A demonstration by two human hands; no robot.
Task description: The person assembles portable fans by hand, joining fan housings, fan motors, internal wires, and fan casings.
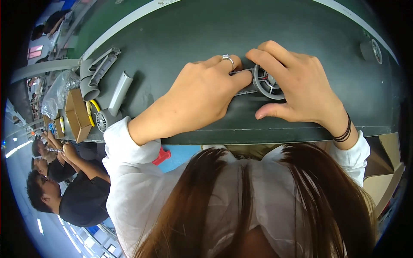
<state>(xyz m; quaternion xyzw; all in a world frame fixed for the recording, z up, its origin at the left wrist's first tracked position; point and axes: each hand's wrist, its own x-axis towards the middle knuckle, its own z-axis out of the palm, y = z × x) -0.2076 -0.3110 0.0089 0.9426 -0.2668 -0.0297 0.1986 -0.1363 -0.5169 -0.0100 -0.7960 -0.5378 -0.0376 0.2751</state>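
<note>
My left hand (202, 92), with a ring on one finger, is closed round the narrow part of a grey plastic housing (245, 90) above the near part of the table. At the housing's right end is a round spoked ring (257, 81), with a bit of red inside. Over that ring reaches my right hand (299, 79), its fingers arched across the far side and its thumb stretched out, apart from the near rim. The right palm and fingers hide much of the ring, and the left fingers cover the housing's middle.
On the dark green table (193, 38), grey handle and tube parts (101, 71) lie left, near a round grille piece (103, 120), a cardboard box (78, 116) and a clear plastic bag (60, 92). A grey cylinder (372, 51) stands far right. Co-workers sit at left.
</note>
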